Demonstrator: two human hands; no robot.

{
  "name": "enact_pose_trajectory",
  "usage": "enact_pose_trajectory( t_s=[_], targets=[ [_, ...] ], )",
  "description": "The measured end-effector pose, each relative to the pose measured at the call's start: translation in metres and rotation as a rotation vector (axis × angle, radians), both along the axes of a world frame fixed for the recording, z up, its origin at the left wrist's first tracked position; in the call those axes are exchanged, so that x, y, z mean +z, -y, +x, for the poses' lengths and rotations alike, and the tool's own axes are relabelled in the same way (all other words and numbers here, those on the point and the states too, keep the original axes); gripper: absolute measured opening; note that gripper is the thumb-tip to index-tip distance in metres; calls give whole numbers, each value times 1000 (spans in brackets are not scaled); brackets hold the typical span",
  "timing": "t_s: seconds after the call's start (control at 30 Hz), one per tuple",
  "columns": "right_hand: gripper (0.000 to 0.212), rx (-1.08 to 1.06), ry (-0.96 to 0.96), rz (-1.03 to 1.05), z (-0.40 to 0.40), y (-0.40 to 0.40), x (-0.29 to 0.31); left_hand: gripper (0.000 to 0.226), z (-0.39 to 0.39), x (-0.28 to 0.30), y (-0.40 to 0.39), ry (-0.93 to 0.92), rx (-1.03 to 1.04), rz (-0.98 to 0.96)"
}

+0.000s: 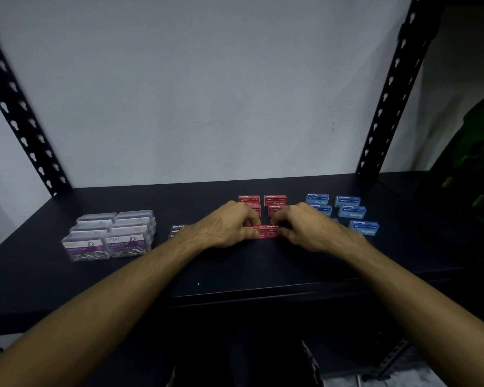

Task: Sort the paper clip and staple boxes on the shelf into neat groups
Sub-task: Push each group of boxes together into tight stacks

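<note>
Shelf: a dark board (235, 272) carries everything, with a pale wall behind it and a black slotted post rising at each back corner.
Paper clip boxes: clear plastic boxes (109, 236) stand toward the left end of the shelf in two touching columns running front to back; about four show in each column, eight in all, though the rear ones blur together.
Red staple boxes: six can be made out (275, 200); two at the back, two behind the hands and partly hidden, and two side by side in front (263, 231), near the middle of the shelf.
Blue staple boxes: five show plainly (352, 211) toward the right end, two columns running toward the back edge; a sixth corner peeks out behind the right wrist.
Dark staple box: one (176, 229) lies between the clear boxes and the red ones, half covered by the left forearm.
Left hand: the left hand (225, 226) is curled, fingertips pressed on the left end of the front red pair.
Right hand: the right hand (308, 226) is curled likewise, fingertips on the right end of that pair, so the two boxes sit squeezed between both hands.
In the way: both hands cover the middle red row and the near-left blue boxes.
Right edge: a shiny green thing (481, 152) stands beyond the right post.
</note>
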State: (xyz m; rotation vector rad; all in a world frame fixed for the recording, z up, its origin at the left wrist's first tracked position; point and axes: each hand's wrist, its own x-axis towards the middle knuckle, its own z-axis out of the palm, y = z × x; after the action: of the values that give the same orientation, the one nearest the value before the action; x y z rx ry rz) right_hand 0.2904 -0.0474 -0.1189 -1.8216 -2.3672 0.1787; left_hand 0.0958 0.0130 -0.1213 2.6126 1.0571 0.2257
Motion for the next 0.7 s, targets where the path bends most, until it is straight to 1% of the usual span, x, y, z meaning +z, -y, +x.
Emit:
enact_pose_trajectory(
  t_s=[0.17, 0.27, 0.33, 0.4, 0.47, 0.6, 0.7],
  targets=[
    [19, 3, 5, 17, 0, 1, -1, 24, 0, 1, 2, -13, -1, 18],
    [15, 7, -8, 40, 0, 3, 2, 38, -2, 7, 4, -2, 22, 37],
    [23, -6, -50, 69, 1, 3, 9, 45, -6, 16, 1, 61, 54, 65],
    [30, -40, -59, 128, 3, 0, 18, 44, -9, 26, -5, 126, 90, 102],
    [31, -85, -23, 170, 7, -8, 25, 40, -10, 32, -15, 125, 118, 123],
    [30, -131, 64, 79, 11, -27, 27, 29, -6, 31, -31, 53, 131, 97],
    [22, -116, 108, 6, 8, -35, 23, 25, 2, 25, -36, -2, 108, 104]
  ],
)
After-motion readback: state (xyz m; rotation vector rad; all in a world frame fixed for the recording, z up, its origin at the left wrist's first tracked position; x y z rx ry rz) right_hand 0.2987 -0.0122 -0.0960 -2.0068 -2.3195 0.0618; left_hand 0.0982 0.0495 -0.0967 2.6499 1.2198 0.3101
